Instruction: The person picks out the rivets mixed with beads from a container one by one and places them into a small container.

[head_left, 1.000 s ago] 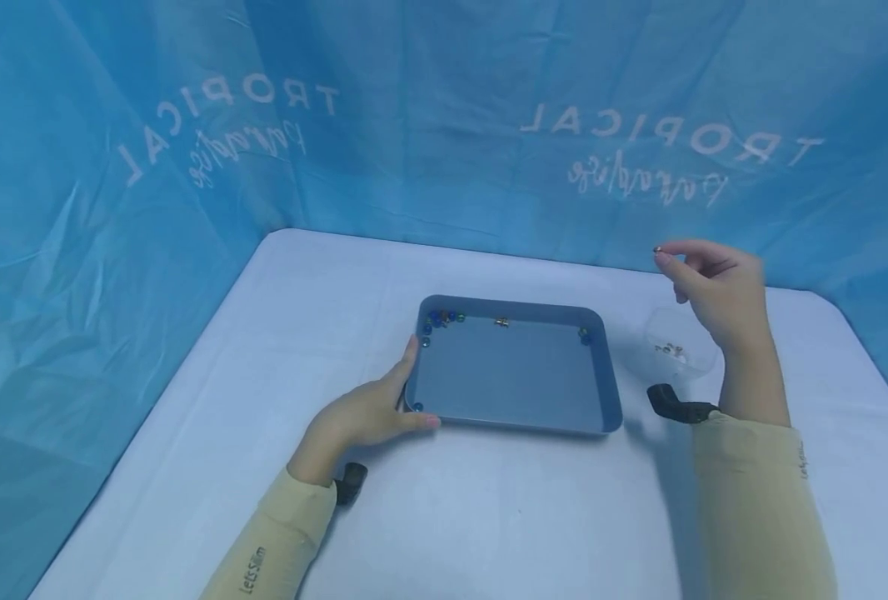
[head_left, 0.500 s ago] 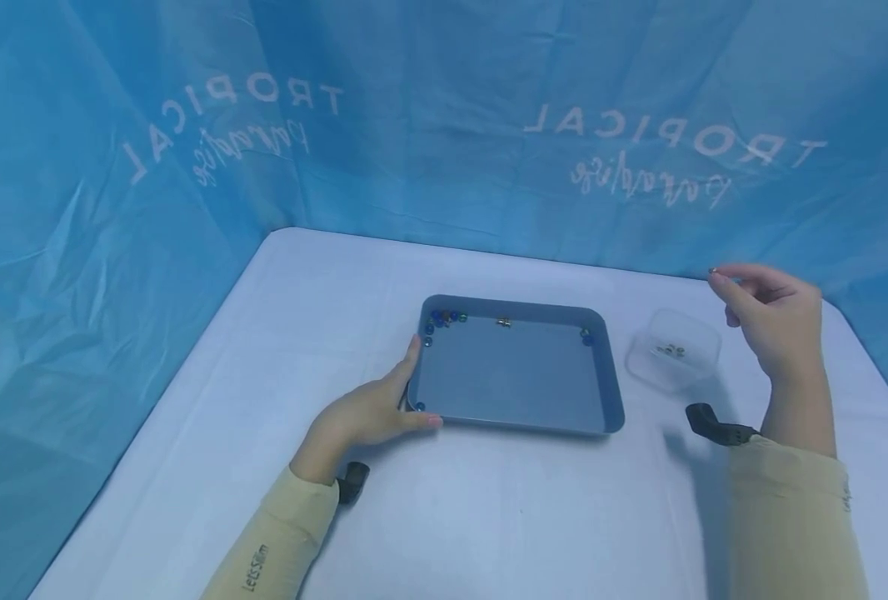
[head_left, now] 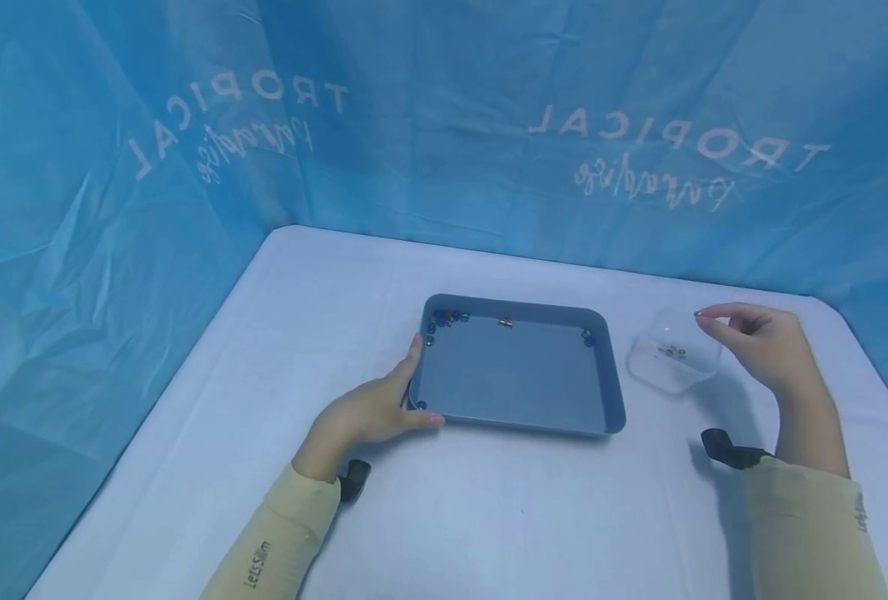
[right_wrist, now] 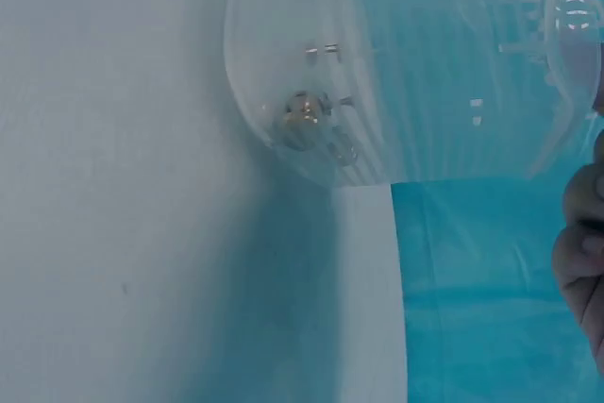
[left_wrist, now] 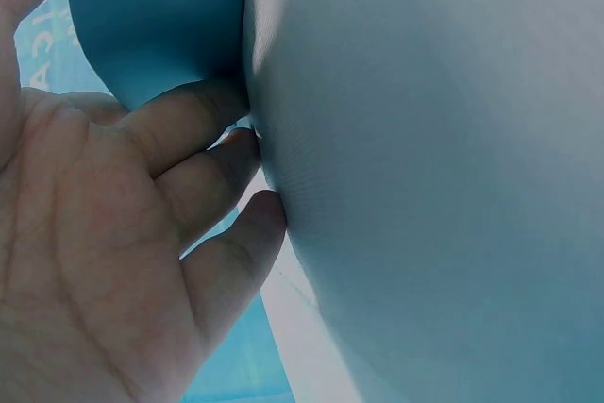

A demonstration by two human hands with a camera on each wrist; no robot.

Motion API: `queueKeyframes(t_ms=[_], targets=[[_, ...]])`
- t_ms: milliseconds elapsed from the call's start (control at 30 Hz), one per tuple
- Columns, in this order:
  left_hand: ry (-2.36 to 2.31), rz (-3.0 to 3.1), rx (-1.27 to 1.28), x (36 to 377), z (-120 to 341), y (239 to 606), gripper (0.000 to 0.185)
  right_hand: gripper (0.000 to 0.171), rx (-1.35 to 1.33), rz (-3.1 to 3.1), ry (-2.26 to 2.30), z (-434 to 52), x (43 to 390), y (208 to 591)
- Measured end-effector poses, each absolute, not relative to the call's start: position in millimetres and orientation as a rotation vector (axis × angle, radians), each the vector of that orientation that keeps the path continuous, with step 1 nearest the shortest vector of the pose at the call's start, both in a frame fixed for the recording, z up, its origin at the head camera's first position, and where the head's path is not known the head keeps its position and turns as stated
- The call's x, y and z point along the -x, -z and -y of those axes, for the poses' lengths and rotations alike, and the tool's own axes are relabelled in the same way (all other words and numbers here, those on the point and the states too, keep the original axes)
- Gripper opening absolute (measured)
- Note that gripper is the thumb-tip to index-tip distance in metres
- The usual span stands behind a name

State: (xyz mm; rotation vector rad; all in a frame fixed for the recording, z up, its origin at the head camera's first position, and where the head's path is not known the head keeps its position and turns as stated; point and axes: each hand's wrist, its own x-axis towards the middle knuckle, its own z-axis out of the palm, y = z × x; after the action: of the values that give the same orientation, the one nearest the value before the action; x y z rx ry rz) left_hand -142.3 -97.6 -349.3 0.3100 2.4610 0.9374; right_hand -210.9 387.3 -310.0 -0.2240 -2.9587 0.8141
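My left hand (head_left: 372, 411) holds the near left corner of a shallow grey-blue tray (head_left: 519, 423), thumb along its front edge and fingers on its left side. Glass marbles (head_left: 438, 320), blue and green, lie mostly in the tray's back left corner, and gold-coloured metal pieces (head_left: 506, 322) lie by its back wall. My right hand (head_left: 762, 342) pinches a small shiny metal piece (head_left: 698, 314) between thumb and forefinger at the right rim of a clear plastic box (head_left: 654, 375). Several small metal pieces (right_wrist: 304, 112) lie in that box; their exact kind is hard to tell.
Two marbles (head_left: 588, 337) sit in the tray's back right corner and one blue marble (head_left: 421, 405) in the near left one. A white cloth covers the table (head_left: 519, 517). Blue printed curtains (head_left: 444, 125) hang behind and beside it.
My right hand first moves right, uncovering the clear box, then comes down and slightly left to the box's rim, still pinching the small metal piece. My left hand stays on the tray.
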Motion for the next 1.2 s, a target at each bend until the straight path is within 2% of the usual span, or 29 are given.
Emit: queueKeyframes(t_ms=[467,700,967,1200], targets=[[-0.927,-2.461,-0.299,141,97,348,0.114,0.049,0.095,3.193,-0.637,-386,216,311],[-0.932,-2.460,-0.308,142,98,348,0.114,0.062,0.025,3.157,-0.698,-364,221,304],[-0.929,-2.461,-0.292,140,99,347,0.114,0.033,-0.352,3.078,-0.701,-297,238,285],[-0.924,-2.468,-0.311,142,98,348,0.115,0.023,-0.791,3.081,-0.526,-241,256,286]])
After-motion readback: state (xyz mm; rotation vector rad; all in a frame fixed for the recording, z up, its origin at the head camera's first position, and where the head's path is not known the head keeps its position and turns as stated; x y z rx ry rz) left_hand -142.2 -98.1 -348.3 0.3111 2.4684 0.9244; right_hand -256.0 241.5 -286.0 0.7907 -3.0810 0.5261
